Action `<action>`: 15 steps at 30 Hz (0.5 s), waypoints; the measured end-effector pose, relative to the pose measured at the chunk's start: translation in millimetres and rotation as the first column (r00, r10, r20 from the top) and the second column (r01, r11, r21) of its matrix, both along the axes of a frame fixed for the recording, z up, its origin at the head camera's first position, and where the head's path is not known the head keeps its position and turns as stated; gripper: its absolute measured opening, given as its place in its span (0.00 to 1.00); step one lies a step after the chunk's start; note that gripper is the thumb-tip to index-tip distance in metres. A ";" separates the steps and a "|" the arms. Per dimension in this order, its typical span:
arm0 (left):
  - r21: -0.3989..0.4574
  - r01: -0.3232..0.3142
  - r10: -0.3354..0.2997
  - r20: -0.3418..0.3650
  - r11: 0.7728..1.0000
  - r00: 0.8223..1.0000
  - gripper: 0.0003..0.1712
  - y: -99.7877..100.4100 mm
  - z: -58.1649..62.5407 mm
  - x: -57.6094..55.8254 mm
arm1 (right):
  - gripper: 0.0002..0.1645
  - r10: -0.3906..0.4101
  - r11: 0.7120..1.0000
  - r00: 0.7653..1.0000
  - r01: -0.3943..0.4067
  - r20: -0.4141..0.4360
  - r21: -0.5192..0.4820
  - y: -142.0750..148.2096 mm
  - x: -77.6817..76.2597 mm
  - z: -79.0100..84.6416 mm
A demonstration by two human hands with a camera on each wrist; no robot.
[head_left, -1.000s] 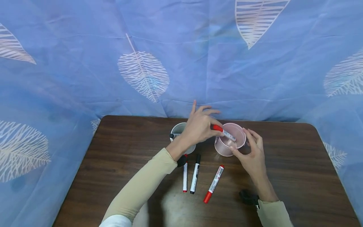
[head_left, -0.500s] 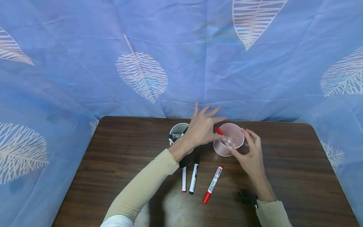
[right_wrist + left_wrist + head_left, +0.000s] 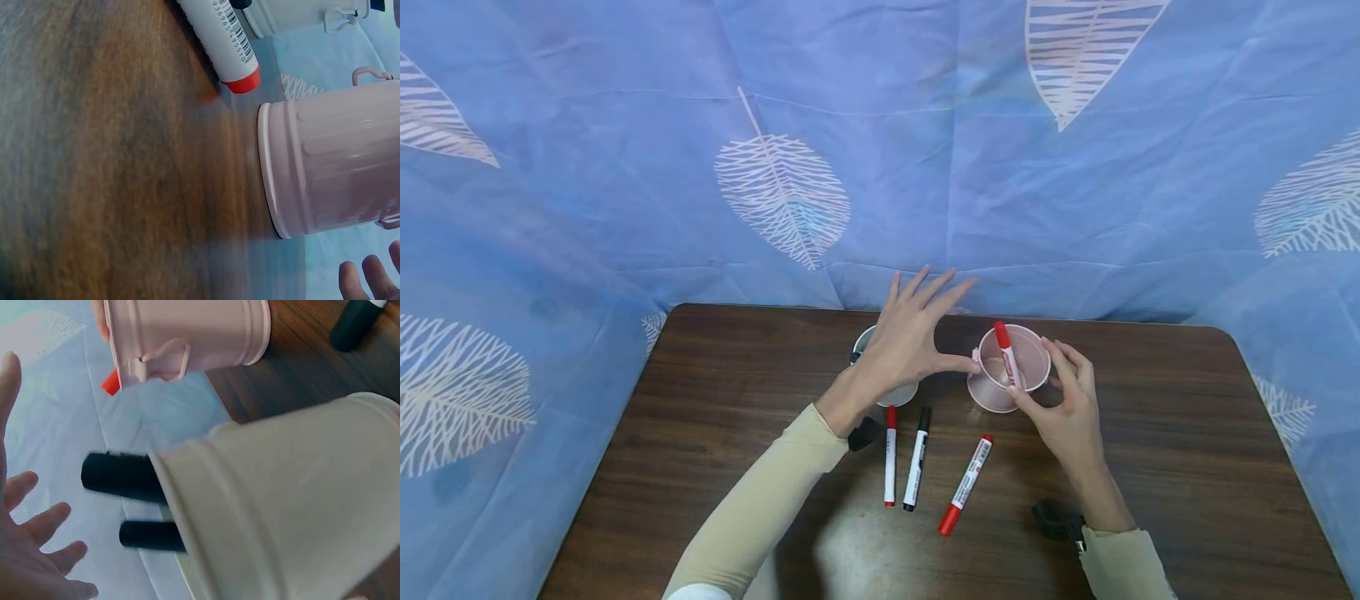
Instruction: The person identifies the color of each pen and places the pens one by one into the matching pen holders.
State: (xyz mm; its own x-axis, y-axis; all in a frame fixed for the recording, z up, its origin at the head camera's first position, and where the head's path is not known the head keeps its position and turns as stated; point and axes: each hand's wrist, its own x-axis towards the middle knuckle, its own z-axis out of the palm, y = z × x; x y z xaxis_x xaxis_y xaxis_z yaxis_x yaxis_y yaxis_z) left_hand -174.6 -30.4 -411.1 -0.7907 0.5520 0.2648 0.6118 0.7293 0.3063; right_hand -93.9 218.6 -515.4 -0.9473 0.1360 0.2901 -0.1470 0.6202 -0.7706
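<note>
My left hand has its fingers spread and holds nothing; it overlaps the white pail in the head view, its thumb reaching toward the pink pail. In the left wrist view, black-capped markers stick out of the white pail. The pink pail stands upright on the table, a red-capped marker leaning inside it with the cap up at the far rim. My right hand holds that pail by the rim, thumb at the front and fingers on the right side.
In front of the pails on the wooden table lie a thin red-capped marker, a black-capped marker and a thicker red marker. A blue cloth with leaf prints hangs behind the table's far edge.
The left hand lowered the red-capped marker into the pink pail, let go of it and drew back to the left with fingers spreading. The right hand stayed at the pail's rim.
</note>
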 end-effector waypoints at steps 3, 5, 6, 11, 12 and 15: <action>0.105 0.027 -0.026 -0.019 0.994 0.999 0.59 -12.7 -3.3 4.1 | 0.53 -0.001 1.000 1.000 0.001 0.005 -0.007 -1.2 -0.9 -1.1; 0.179 0.048 -0.041 -0.043 0.983 0.998 0.55 -22.5 -6.3 7.9 | 0.53 -0.002 1.000 1.000 0.002 0.011 -0.005 -1.8 -1.4 -1.5; 0.213 0.057 -0.044 -0.063 0.975 0.997 0.54 -27.6 -8.2 10.1 | 0.53 -0.002 1.000 1.000 0.002 0.014 -0.002 -1.9 -1.5 -1.6; 0.314 0.056 -0.004 -0.164 0.948 0.986 0.55 -46.5 -22.0 22.1 | 0.53 -0.015 1.000 1.000 0.014 0.007 0.002 -0.1 -0.7 -1.8; 0.330 0.052 0.007 -0.176 0.943 0.984 0.56 -48.9 -25.6 24.6 | 0.53 -0.013 1.000 1.000 0.013 0.003 -0.002 0.2 -0.6 -2.1; 0.368 0.039 0.033 -0.188 0.929 0.982 0.57 -54.7 -35.3 31.7 | 0.53 -0.012 1.000 1.000 0.012 -0.001 -0.006 -0.4 -0.8 -2.7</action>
State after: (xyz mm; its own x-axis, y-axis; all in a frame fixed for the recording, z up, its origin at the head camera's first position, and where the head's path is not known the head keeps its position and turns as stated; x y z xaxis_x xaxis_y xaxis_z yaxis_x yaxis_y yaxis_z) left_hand -142.8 -85.2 -446.4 -0.7053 0.3888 0.5927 0.6861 0.5848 0.4328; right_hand -94.8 218.2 -518.1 -0.9454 0.1487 0.2900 -0.1404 0.6172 -0.7742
